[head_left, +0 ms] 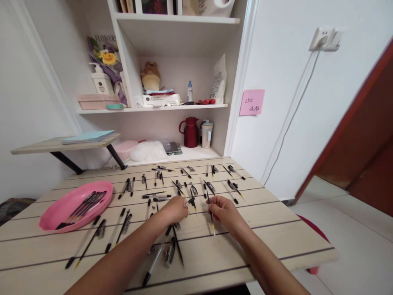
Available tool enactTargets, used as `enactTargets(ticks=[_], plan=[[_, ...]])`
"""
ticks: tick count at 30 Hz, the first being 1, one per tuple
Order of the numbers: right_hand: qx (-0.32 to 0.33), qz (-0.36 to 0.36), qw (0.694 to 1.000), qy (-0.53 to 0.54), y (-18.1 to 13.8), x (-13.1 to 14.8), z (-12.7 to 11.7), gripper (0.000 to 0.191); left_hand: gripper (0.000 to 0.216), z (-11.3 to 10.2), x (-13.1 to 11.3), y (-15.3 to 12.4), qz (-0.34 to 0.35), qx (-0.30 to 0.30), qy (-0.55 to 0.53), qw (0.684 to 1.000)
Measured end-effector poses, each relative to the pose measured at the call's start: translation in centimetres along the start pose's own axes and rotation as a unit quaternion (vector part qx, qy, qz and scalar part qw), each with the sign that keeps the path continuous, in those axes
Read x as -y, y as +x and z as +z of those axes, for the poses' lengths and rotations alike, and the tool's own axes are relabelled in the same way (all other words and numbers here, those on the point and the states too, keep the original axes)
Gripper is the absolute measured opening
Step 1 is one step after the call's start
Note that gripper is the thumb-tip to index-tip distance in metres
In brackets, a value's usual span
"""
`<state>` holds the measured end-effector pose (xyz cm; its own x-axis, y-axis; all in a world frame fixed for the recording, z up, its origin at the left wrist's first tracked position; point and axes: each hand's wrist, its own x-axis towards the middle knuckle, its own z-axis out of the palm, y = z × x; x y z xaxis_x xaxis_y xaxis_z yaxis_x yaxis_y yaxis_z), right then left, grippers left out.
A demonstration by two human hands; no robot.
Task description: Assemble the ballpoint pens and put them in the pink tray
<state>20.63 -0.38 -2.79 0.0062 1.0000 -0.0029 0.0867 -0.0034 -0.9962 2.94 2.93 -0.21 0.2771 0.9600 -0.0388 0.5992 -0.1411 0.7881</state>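
Note:
My left hand [175, 209] is closed in a pinch on a clear pen barrel [189, 201] that sticks out to the right. My right hand [223, 212] is closed on a thin ink refill [212, 223], whose tip points down toward me. Both hands hover over the middle of the wooden table [276, 233], a short gap apart. Several loose black pens, caps and refills [172, 250] lie scattered around and under them.
A pink tray [52, 215] with several black pens sits at the table's left. Behind the table stand white shelves with a red jug [190, 132], a cup and bottles. A pink note [251, 102] hangs on the wall; a brown door [365, 139] is at right.

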Motion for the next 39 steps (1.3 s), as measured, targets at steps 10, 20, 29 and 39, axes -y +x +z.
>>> enactTargets(ticks=[10,20,29,39], plan=[[-0.022,0.021,0.980,0.198,-0.5,0.9,-0.8,0.016,0.032,-0.9,-1.5,-1.5,-0.018,0.084,-0.103,0.991],[-0.083,-0.132,0.924,0.349,-1.2,3.5,-1.2,0.018,0.029,-0.8,-2.8,-4.2,0.016,0.149,-0.300,0.942],[-0.137,-0.221,0.924,0.280,-3.4,5.9,-0.4,0.012,0.029,-1.0,-3.2,-5.0,0.013,0.143,-0.300,0.943],[-0.132,-0.249,0.934,0.217,-3.7,5.6,-0.3,0.010,0.033,-1.1,-3.2,-5.3,0.013,0.140,-0.278,0.950]])
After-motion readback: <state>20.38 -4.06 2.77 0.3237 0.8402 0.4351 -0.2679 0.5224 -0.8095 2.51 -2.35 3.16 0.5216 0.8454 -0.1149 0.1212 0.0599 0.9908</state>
